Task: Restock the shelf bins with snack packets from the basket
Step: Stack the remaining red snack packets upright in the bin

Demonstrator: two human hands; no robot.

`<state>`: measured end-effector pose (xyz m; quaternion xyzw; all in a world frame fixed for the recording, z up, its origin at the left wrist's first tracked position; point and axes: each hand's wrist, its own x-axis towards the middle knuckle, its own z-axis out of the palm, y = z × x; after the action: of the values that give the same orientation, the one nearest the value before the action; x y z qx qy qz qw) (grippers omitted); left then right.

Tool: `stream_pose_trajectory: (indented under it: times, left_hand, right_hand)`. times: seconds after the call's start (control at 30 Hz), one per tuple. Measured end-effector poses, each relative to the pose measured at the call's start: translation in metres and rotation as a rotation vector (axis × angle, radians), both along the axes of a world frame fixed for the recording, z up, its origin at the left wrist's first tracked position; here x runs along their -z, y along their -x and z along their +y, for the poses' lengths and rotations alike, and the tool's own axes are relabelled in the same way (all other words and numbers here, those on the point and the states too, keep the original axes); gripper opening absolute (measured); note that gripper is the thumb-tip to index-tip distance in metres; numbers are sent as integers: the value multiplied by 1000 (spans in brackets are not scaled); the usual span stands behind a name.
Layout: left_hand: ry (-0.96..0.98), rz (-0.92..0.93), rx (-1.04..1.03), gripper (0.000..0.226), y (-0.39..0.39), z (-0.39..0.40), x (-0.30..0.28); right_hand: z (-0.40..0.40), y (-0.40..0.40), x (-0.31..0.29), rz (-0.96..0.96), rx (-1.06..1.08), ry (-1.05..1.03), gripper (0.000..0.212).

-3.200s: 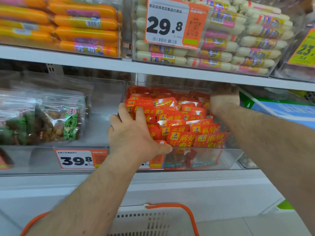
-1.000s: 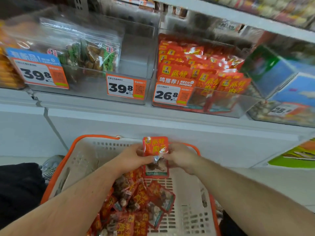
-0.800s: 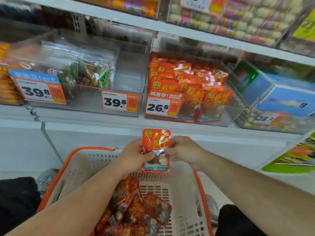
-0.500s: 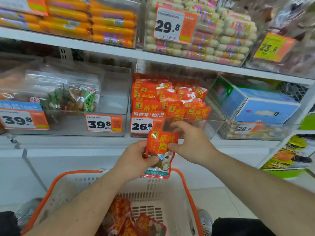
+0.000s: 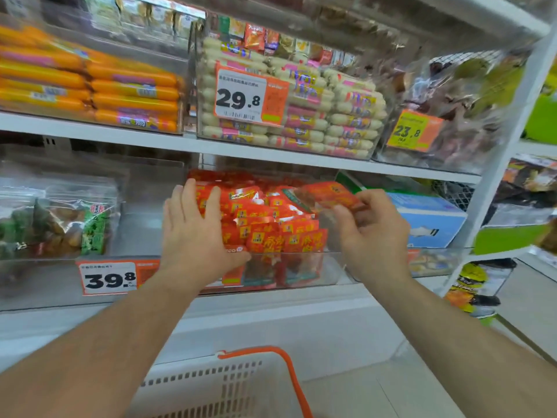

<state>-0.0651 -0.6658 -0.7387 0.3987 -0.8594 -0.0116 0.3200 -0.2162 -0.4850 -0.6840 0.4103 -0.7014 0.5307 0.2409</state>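
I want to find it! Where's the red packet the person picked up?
In the head view, right of middle: the right hand pinches the red packet above the clear bin of matching packets, with the blue box just right.

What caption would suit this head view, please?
Right hand lowers a red foil snack packet into the clear plastic bin.

Both hands up from basket to bin. Left hand let go of packet, now flat on the packets beneath it. Right hand alone pinches the packet above its fingers.
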Motion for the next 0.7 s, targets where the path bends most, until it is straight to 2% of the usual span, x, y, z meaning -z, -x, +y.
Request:
stream_pose_trajectory:
  times: [0.07,0.2,0.43,0.7]
  left_hand:
    - [-92,-20,-30,129,4,-5,1]
    - [-156,16,-35,132,8,-7,4]
    - [-94,66,-28,131,4,-6,11]
    - [-57,121,-36,131,5,-9,20]
  right_hand:
    - [-6,22,2,-38,76,-7,29]
    - [-21,60,9,-99,170,-118,19]
    - [-64,90,6,-136,305,-337,14]
    - [-99,118,5,45,468,-589,30]
